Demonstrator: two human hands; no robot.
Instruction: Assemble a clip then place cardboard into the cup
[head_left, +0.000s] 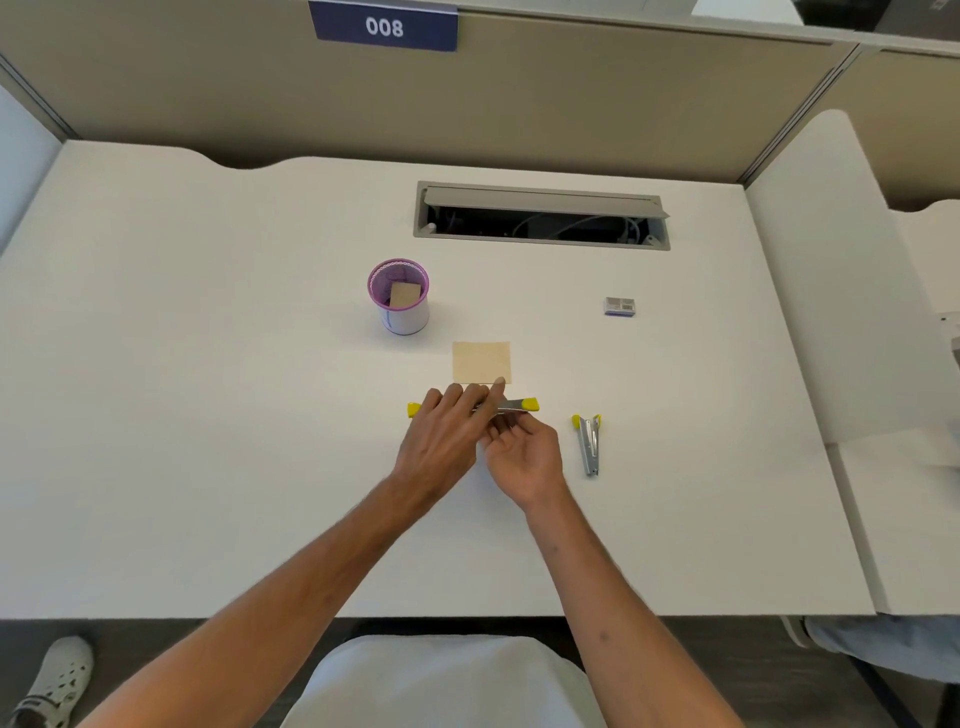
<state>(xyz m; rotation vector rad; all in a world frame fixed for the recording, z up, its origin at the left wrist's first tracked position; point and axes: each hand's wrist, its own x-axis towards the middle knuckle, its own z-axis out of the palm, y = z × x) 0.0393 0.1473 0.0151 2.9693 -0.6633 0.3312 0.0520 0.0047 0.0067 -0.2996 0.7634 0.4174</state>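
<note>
Left hand lying with straight fingers across the yellow-ended stapler; right hand loosely curled against its underside — grip not clear. One stapler here, long axis 9-to-3. One tan card touching at 12. Second stapler part at 3, pointing 6. One purple cup at 11, one small box at 2. Bare bench toward 9.

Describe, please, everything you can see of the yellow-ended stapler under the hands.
The stapler lies flat on the white desk, lengthwise left to right, just below the tan card. Both ends show yellow plastic, with a silvery metal strip near the right end. The left hand rests over its middle, hiding it; the right hand touches it from below.
</note>
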